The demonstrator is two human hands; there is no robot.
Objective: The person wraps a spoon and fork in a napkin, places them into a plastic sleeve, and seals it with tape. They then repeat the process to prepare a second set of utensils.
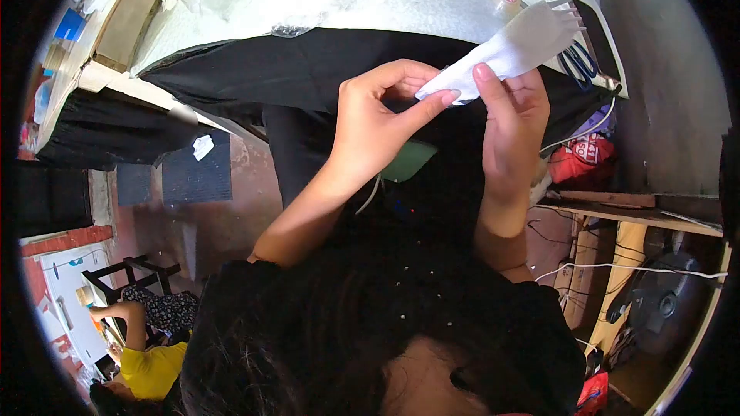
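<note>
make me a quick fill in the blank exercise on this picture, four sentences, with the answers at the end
1. The paper-like wrap held in the left hand and right hand is ____ in colour.
2. Pale prongs stick out of the wrap at the end farther from the ____ hand.
3. The scissors with dark blue handles lie closer to the ____ hand.
4. The other person, at the picture's lower left, wears a ____ top.

Missing words: white; left; right; yellow
</note>
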